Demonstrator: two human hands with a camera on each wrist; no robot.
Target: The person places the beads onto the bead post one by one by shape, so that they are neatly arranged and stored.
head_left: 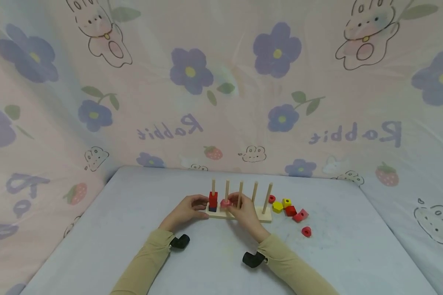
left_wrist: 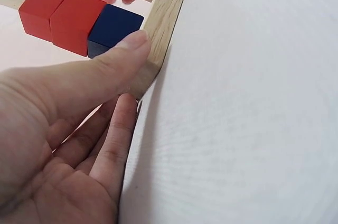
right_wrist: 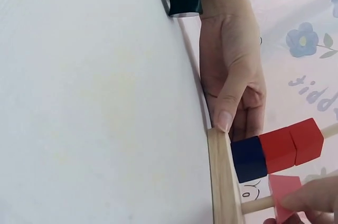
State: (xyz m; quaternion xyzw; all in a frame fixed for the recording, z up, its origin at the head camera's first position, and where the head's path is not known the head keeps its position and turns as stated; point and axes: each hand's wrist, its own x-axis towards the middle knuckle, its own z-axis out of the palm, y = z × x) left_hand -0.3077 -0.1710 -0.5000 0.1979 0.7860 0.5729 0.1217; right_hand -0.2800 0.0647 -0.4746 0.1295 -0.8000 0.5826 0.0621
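pink block [head_left: 225, 203] — round the second peg [head_left: 227, 189] from the nine o'clock end, above the wooden base [head_left: 223, 216], pinched in the right grip [head_left: 246, 213]. left grip [head_left: 186, 211] — thumb and fingers pinching the base's nine o'clock end. two red blocks [head_left: 213, 197] over a blue one [head_left: 212, 209], first peg [head_left: 213, 185]; loose pieces [head_left: 277, 207] on the counter [head_left: 206, 262], three o'clock.

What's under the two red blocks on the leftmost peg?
A blue block sits under the red blocks, on the base. The patch of base beneath it is covered, and the peg inside the blocks can't be seen.
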